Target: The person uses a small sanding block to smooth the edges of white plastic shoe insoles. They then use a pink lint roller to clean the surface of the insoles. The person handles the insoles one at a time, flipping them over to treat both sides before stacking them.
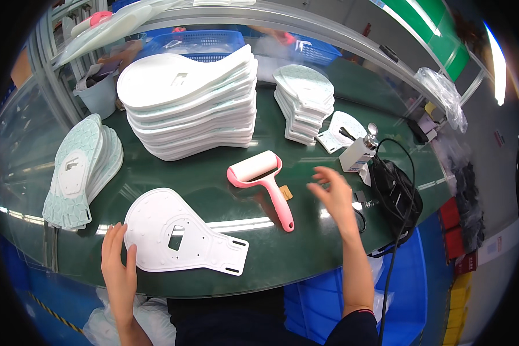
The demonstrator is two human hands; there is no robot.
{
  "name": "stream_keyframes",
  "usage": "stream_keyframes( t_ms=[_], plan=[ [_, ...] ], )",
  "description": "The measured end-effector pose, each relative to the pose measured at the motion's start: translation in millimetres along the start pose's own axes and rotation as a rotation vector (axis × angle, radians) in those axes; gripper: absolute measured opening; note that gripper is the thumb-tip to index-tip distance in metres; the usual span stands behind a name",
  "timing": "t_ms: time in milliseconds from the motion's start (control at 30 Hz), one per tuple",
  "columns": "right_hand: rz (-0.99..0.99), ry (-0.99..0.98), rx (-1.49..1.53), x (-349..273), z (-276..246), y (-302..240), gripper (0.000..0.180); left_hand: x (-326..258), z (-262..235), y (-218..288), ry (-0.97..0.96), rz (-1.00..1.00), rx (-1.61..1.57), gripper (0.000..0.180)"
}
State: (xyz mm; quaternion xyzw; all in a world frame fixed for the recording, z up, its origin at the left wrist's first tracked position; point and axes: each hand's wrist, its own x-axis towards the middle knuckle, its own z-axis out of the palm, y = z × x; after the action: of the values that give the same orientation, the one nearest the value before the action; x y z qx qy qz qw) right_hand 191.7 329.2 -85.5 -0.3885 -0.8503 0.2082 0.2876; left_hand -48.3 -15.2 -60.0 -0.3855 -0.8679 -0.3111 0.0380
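A flat white paddle-shaped plastic panel with a cut-out and small holes lies at the near edge of the dark green table. My left hand rests flat against the panel's left edge, fingers spread. My right hand hovers open above the table, blurred, empty, a little to the right of a pink-handled lint roller that lies on the table.
A tall stack of white panels stands at the back, a smaller stack to its right, and a leaning stack with pale green textured faces at the left. A white pump bottle, a black tool with cable and blue bins surround them.
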Motion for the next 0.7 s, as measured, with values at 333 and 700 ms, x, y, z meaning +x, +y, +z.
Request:
stream_keyframes(
  t_ms=[333,700],
  plan=[
    [0.043,-0.174,0.284,7,37,-8,0.036,2,1,-1,-0.008,-0.04,-0.057,0.036],
    [0.114,-0.25,0.35,10,34,-6,0.032,1,2,-14,0.007,-0.037,-0.123,0.031]
  ],
)
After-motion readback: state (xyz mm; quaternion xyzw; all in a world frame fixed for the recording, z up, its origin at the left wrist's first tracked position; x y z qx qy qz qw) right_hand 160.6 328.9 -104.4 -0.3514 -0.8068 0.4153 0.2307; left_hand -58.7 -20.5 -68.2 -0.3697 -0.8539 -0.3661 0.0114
